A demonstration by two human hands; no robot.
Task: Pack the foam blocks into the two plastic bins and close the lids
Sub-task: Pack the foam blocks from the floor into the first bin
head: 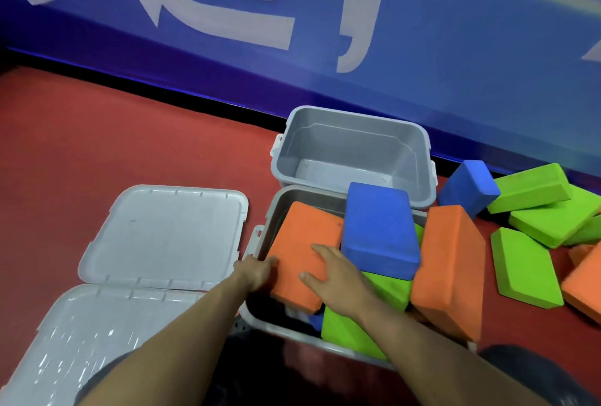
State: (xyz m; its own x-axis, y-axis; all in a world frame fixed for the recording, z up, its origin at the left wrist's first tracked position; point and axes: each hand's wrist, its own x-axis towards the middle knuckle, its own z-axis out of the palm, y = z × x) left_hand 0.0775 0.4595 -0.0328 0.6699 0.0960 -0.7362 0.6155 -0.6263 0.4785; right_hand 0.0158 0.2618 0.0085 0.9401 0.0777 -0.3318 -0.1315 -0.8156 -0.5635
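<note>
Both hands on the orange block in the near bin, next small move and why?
Probably press the orange block down flat: it sits tilted in the near bin, the right hand flat on top, the left hand at its edge, dark space beneath its near end.

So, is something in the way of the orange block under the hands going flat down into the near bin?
Yes. The orange block lies tilted, its right part resting against the blue block, with green blocks beside and below it in the near bin. The left hand and right hand are already on it.
</note>
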